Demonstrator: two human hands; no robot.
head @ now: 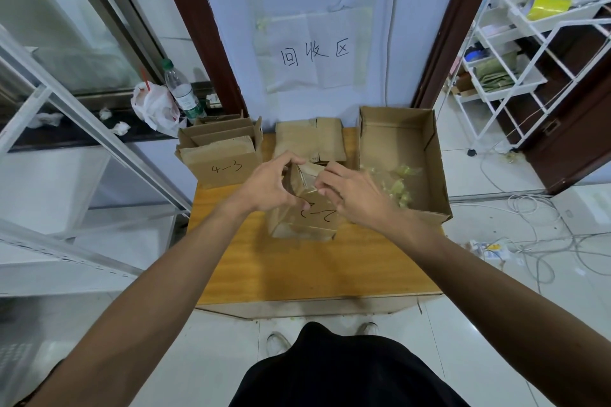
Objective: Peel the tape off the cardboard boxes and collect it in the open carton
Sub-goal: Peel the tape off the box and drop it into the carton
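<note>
At the middle of the wooden surface (297,271), the left hand (267,183) grips a small cardboard box (315,220) at its upper left corner, and the right hand (352,193) pinches its raised top flap. The box stands upright, its handwritten face toward the person. Just right, at the surface's right edge, the open carton (436,155) holds crumpled tape (401,183). Bare wood lies nearer the person.

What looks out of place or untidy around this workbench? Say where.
Crumpled tissues lie scattered on the dark ledge at left, beside a white plastic bag. On the floor at right, loose cables sprawl in tangled loops, a likely trip hazard.
</note>
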